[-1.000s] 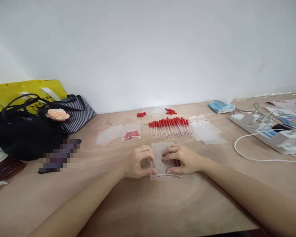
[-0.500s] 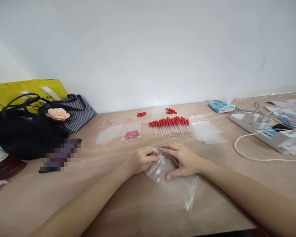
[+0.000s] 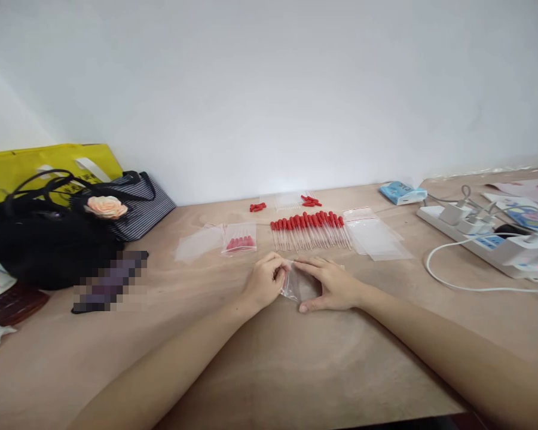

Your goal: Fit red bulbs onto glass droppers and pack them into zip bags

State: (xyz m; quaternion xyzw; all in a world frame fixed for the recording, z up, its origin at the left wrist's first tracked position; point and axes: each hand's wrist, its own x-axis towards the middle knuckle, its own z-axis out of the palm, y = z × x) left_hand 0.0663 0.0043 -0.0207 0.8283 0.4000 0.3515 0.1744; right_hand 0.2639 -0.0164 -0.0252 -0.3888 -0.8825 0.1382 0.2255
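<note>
Just in front of the row of droppers, my left hand [image 3: 268, 279] pinches the edge of a clear plastic bag [image 3: 290, 288] between thumb and fingers. My right hand [image 3: 334, 285] rests palm down over the bag, its fingers stretched toward the left fingertips and its thumb spread apart. Much of the bag is hidden under this hand. Beyond both hands lies a row of clear droppers with red bulbs [image 3: 307, 232]. Left of the row, a small zip bag [image 3: 241, 239] holds several red-bulbed droppers.
Flat zip bags [image 3: 376, 239] lie right of the row, others [image 3: 199, 243] at left. Loose red bulbs [image 3: 257, 207] and clear tubes [image 3: 287, 200] are near the wall. A power strip [image 3: 468, 239] with cables stands right; a striped bag [image 3: 150, 206] and dark pouch stand left.
The clear bag's lower part, spread toward me before, has swung away and out of view beneath my right hand. My left hand has shifted slightly and its fingers have curled in tighter.
</note>
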